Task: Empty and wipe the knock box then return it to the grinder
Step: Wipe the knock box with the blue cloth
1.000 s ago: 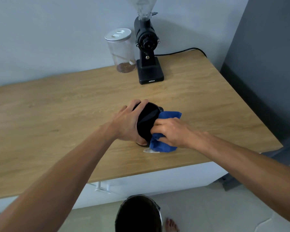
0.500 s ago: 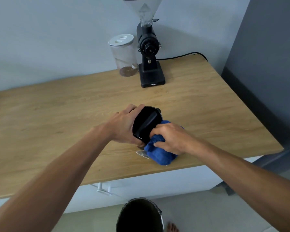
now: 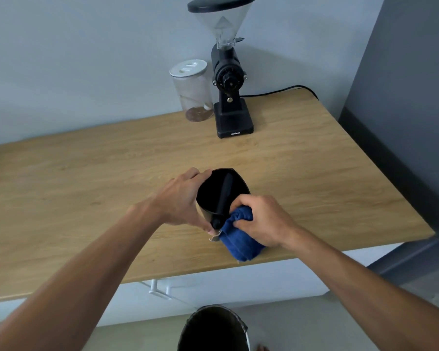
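The black knock box [image 3: 214,191] stands tilted toward me on the wooden counter [image 3: 86,178], its dark inside and knock bar showing. My left hand [image 3: 180,198] grips its left wall. My right hand [image 3: 261,219] is closed on a bunched blue cloth [image 3: 238,239] pressed against the box's near right side by the rim. The black grinder [image 3: 230,97] with its clear hopper stands at the back of the counter against the wall, apart from the box.
A clear jar [image 3: 193,91] with a white lid and some brown grounds sits left of the grinder. A black power cable [image 3: 284,89] runs behind it. A dark bin [image 3: 213,328] stands on the floor below the counter edge. A grey wall rises at right.
The knock box has tipped more upright so its opening faces me. My right hand with the cloth has slid down toward the near side of the box. The view has shifted slightly.
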